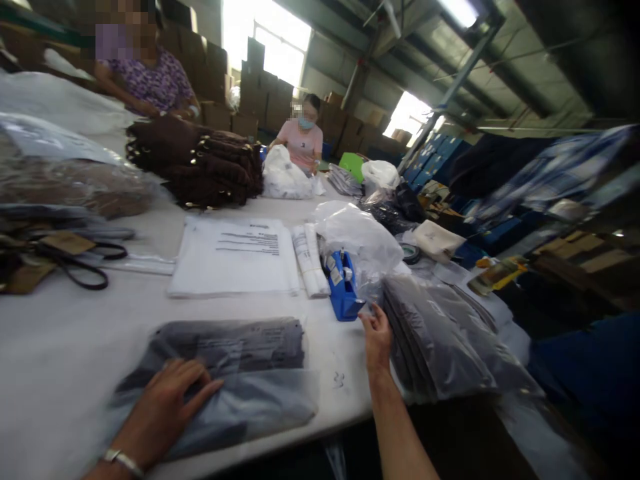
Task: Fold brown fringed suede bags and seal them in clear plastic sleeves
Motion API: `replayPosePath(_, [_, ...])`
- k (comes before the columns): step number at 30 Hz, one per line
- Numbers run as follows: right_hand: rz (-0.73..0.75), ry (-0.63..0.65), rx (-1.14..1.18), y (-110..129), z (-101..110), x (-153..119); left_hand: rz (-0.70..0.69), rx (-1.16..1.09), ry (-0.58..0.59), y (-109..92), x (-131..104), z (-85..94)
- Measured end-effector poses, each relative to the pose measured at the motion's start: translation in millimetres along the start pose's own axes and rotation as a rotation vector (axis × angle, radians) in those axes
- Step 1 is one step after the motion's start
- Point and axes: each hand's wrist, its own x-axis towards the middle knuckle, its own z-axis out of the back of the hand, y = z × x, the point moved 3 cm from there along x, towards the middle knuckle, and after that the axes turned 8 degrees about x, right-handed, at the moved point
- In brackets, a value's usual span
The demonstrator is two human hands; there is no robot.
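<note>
My left hand (175, 393) lies with fingers spread on a dark grey folded garment (235, 340) in a clear plastic bag (265, 403), near the table's front edge. A blue tape dispenser (344, 293) stands to the right, beyond the bagged garment. At its front cutting end, my right hand (377, 333) pinches what looks like the end of the clear tape (369, 309) between thumb and fingers. Just right of this hand sits a stack of bagged grey garments (435, 333).
Printed white plastic bags (235, 257) lie flat mid-table, with a rolled bundle (310, 260) beside them. Dark brown garments (195, 160) are piled behind. Black straps (80, 260) lie at the left. Two people (303, 140) work across the table (45, 360).
</note>
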Motion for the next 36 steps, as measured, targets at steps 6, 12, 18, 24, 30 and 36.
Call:
replayPosePath(6, [-0.03, -0.036, -0.062, -0.8, 10.6, -12.0, 0.134, -0.075, 0.142, -8.3, 1.1, 10.2])
replayPosePath(12, [0.141, 1.04, -0.035, 109.9, -62.7, -87.9, 0.127, -0.094, 0.138, -10.1, -1.6, 10.0])
replayPosePath(18, [0.594, 1.35, -0.602, 133.2, -141.8, -140.9, 0.109, 0.001, 0.149, -11.6, -1.4, 8.8])
replayPosePath(24, [0.588, 1.118, -0.887, 108.3, -150.7, -128.4, 0.057, 0.077, 0.137, -16.1, -2.8, 10.7])
replayPosePath(30, [0.498, 0.863, -0.694, 98.4, -134.3, -97.6, 0.032, 0.1, 0.109, -20.2, -2.1, 8.5])
replayPosePath(36, [0.461, 0.805, -0.544, 84.5, -127.3, -92.9, 0.175, 0.003, 0.244, 1.8, -8.7, 24.5])
